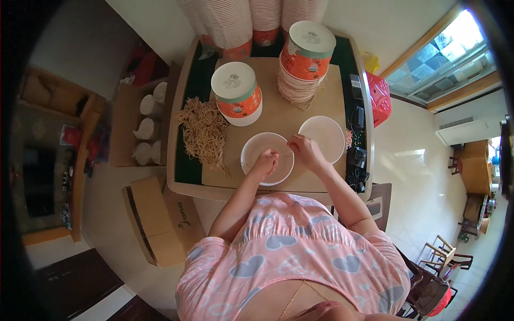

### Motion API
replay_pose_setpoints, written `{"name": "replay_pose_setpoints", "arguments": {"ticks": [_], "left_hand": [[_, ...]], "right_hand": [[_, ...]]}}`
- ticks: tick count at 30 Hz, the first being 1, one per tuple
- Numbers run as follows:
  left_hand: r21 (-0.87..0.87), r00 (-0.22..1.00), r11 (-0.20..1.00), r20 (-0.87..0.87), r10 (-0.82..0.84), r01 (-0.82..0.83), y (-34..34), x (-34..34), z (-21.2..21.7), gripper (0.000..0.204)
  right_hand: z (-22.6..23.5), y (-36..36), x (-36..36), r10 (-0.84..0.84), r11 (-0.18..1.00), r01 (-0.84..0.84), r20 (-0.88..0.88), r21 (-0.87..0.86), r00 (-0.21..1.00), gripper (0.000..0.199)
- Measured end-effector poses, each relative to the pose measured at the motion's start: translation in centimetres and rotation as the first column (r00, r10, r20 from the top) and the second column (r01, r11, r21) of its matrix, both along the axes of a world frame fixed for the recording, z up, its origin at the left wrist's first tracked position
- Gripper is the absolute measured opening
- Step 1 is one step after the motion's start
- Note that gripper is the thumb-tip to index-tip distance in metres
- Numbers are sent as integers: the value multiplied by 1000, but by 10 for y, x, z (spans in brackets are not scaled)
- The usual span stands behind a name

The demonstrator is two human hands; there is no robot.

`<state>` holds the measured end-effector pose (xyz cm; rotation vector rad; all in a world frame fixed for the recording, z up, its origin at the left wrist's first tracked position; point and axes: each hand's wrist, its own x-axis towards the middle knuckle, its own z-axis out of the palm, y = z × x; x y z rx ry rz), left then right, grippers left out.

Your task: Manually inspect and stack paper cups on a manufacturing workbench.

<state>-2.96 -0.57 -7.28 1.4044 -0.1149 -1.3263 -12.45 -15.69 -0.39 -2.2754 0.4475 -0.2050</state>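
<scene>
My left hand (266,162) is closed over a white paper tub (247,151), its fingers curled in. To the right, my right hand (305,150) pinches with its fingertips by the rims of that tub and a second white tub (331,138). A thin tan cord seems to run between the two hands, faint against the white inside. A loose heap of tan cords (204,134) lies on the left. Behind it stands an upturned orange and white tub (239,101), and farther right a taller upturned stack (306,56) with cords or rims bunched below.
Wrapped stacks of tubs (230,27) stand along the table's back. Black devices and cables (357,158) line the right edge. A cardboard box (120,125) with white tubs sits left of the table; another flattened box (152,222) is on the floor. A red stool (378,99) stands right.
</scene>
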Motion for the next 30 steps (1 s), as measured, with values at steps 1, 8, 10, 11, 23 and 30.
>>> {"name": "replay_pose_setpoints", "arguments": {"ticks": [1, 8, 10, 11, 23, 30], "left_hand": [[-2, 1000, 1000, -1, 4, -4, 0, -1, 0, 13], [-103, 955, 995, 295, 38, -8, 2, -8, 4, 11], [-106, 919, 994, 393, 32, 10, 6, -8, 0, 11], [-114, 865, 993, 500, 33, 28, 7, -9, -8, 11], [-75, 852, 997, 523, 15, 28, 0, -14, 5, 17], [-161, 742, 986, 665, 86, 31, -14, -22, -2, 17]], "right_hand": [[-1, 0, -1, 26, 999, -26, -12, -19, 1000, 12], [-13, 5, -4, 39, 999, -39, -6, -22, 999, 11], [-12, 8, -3, 17, 1000, -17, 11, -19, 1000, 10], [-13, 8, -3, 20, 1000, -19, 12, -17, 1000, 10], [-17, 9, -11, 5, 995, -3, -21, 98, 1000, 7], [-16, 15, -20, -67, 988, 65, 9, 143, 998, 13]]}}
